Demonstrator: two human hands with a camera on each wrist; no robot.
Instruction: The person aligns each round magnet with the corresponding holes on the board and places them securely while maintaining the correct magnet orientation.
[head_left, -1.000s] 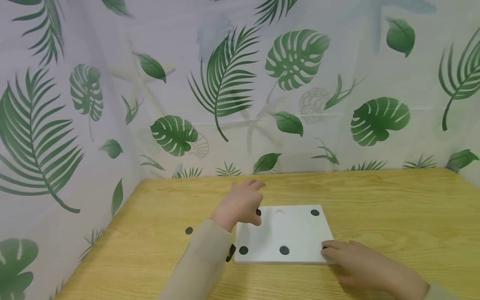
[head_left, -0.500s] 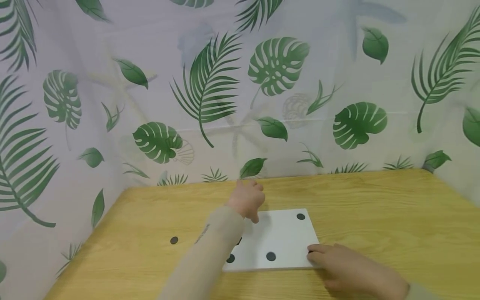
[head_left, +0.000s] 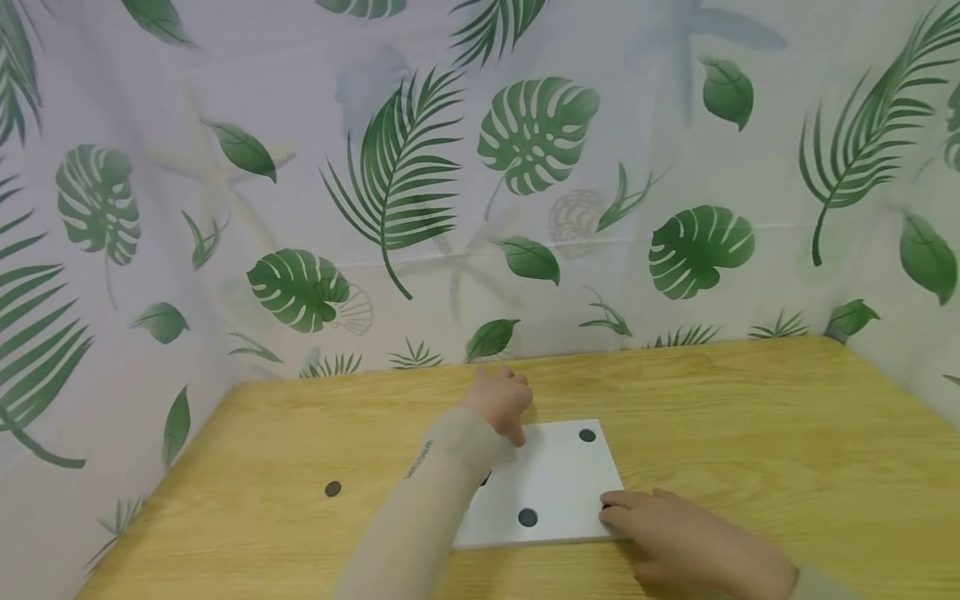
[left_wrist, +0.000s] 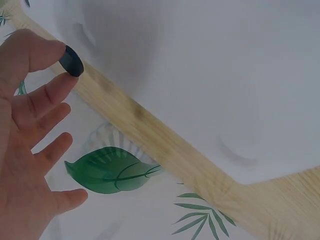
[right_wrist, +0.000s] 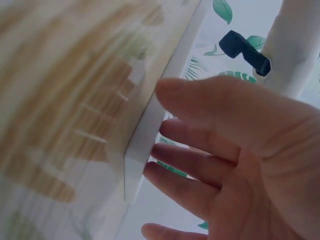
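A thin white board (head_left: 558,475) lies on the wooden table, with dark round discs set on it at the far right corner (head_left: 587,435) and the near middle (head_left: 528,517). Over its far edge, my left hand (head_left: 501,398) pinches a small dark disc (left_wrist: 71,61) between thumb and index finger, the other fingers spread. The left wrist view shows shallow round recesses in the board, one of them near a corner (left_wrist: 237,152). At the near right corner my right hand (head_left: 675,525) holds the board, thumb against its side (right_wrist: 140,145) and fingers on top. My left sleeve hides the board's left part.
One loose dark disc (head_left: 333,489) lies on the wooden table (head_left: 262,450) left of the board. A white leaf-print cloth (head_left: 450,167) hangs behind and to the sides. A black bracket (right_wrist: 245,52) is strapped on my left sleeve.
My left hand has moved rightward along the board's far edge with the pinched disc. The right hand stays at the board's corner. The head view has turned to the right.
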